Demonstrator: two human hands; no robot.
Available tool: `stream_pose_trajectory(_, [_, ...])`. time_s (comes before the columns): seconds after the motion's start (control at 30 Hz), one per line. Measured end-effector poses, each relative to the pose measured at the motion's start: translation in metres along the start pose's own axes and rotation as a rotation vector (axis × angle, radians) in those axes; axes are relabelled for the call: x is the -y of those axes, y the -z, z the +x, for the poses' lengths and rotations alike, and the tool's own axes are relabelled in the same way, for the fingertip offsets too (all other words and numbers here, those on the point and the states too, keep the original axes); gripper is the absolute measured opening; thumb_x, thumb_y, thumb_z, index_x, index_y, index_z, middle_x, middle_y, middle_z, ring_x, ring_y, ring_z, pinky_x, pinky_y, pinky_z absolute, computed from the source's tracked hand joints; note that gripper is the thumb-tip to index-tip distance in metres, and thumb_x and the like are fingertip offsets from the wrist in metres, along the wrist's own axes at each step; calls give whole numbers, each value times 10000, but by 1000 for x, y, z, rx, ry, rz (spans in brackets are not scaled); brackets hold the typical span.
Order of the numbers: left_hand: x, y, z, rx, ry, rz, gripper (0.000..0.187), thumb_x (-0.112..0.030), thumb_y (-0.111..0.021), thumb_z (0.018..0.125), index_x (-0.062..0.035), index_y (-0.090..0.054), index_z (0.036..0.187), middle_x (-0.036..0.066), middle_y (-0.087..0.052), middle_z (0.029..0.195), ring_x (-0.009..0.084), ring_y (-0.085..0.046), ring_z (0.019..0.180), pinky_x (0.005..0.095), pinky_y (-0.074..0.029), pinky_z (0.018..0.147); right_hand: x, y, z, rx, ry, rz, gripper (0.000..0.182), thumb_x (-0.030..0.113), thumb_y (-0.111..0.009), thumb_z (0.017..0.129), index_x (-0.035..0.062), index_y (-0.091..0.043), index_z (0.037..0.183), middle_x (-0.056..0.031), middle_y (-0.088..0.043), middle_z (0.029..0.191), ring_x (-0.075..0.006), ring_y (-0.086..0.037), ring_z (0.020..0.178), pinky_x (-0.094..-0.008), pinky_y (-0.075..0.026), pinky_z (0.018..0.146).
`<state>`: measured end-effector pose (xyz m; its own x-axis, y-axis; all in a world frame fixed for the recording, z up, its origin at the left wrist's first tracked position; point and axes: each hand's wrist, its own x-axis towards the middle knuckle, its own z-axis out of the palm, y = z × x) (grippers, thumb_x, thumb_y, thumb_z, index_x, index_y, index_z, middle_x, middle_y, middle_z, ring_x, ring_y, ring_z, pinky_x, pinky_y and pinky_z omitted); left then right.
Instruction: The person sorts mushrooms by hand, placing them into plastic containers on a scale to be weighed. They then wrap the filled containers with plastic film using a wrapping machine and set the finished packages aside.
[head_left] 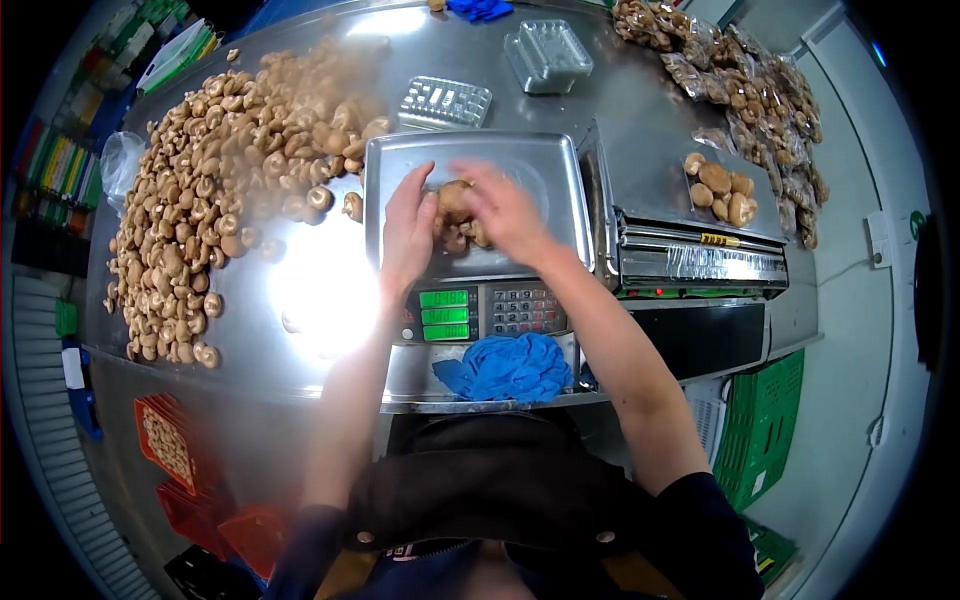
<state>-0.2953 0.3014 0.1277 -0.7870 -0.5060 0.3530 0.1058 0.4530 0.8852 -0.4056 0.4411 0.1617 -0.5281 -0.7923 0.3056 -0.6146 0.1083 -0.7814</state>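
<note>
Mushrooms [455, 202] sit on the scale pan [545, 185] between the left hand [407, 228], its grip spread apart, and the right hand [510, 218] (blurred, grip state cannot be told), where a careless sideways push could topple some off it.

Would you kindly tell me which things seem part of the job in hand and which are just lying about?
Likely part of the job:
mushrooms between left hand and right hand
scale beneath them
loose mushroom heap
clear plastic trays

Apparently just lying about:
crumpled blue cloth
clear plastic bag
green crate
</note>
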Motion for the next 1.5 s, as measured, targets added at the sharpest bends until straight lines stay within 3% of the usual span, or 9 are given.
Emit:
stream_pose_trajectory(0.43, [-16,-22,8,135,-312,444,364,-172,-547,907,-28,-595,1237,157,-600,1235,287,-562,1140,357,-414,999,-38,-14,-24,-220,-118,-209,492,316,-506,947,37,-451,1349,-225,-376,1437,-416,-405,1274,-454,-329,1076])
stream_pose_trajectory(0.6, [-28,-6,8,-49,15,194,501,-309,-476,943,-30,-472,1358,168,-501,1376,301,-451,1288,383,-302,1096,27,96,-84,-320,12,-245,408,177,-620,874,42,-536,1250,-143,-539,1289,-323,-509,1188,-408,-405,1012])
stream_pose_trajectory(0.8, [-98,-77,12,-51,164,-107,345,-117,-568,896,-18,-564,1226,103,-647,1116,137,-616,950,279,-508,747,-90,302,-170,-711,-337,-617,332,48,-517,875,-13,-549,1199,-203,-577,1168,-353,-546,1099,-422,-423,974])
stream_pose_trajectory(0.97, [-133,-253,41,239,279,-270,358,-112,-565,914,37,-551,1239,128,-646,1104,182,-614,993,286,-486,859,-178,394,-190,-266,-546,-424,447,71,-554,835,-41,-511,1265,-206,-609,1140,-303,-631,966,-368,-492,890])
stream_pose_trajectory(1.03, [-137,-317,54,245,535,-448,391,-108,-564,903,70,-534,1250,137,-650,1076,178,-621,939,285,-498,821,-191,407,-184,-189,-591,96,496,-22,-531,840,-15,-475,1332,-75,-619,1075,-115,-610,795,-242,-509,729])
stream_pose_trajectory(1.23, [-156,-353,49,257,532,-154,355,-97,-567,900,85,-560,1205,143,-667,967,154,-617,796,282,-508,730,-205,434,-192,-72,-530,134,479,-17,-514,862,-14,-467,1339,-90,-635,1052,-132,-617,794,-251,-513,730])
stream_pose_trajectory(1.33, [-174,-317,23,313,230,186,193,-70,-592,888,-1,-663,1053,67,-668,896,152,-618,804,289,-500,747,-189,462,-218,4,-205,-240,442,47,-565,866,69,-517,1306,-111,-622,1170,-218,-642,903,-299,-520,772])
stream_pose_trajectory(1.43, [-181,-261,7,517,-589,716,359,-21,-682,731,-89,-629,1080,80,-603,1138,310,-532,1094,404,-476,891,-170,503,-253,141,133,-650,456,75,-600,843,158,-540,1288,-61,-525,1347,-253,-638,983,-322,-536,762])
stream_pose_trajectory(1.5, [-190,-249,2,635,-594,793,435,-64,-693,723,-147,-615,1143,78,-566,1224,302,-503,1146,453,-418,976,-171,517,-258,398,122,-765,484,71,-617,816,202,-543,1277,-24,-465,1411,-252,-638,990,-337,-544,744])
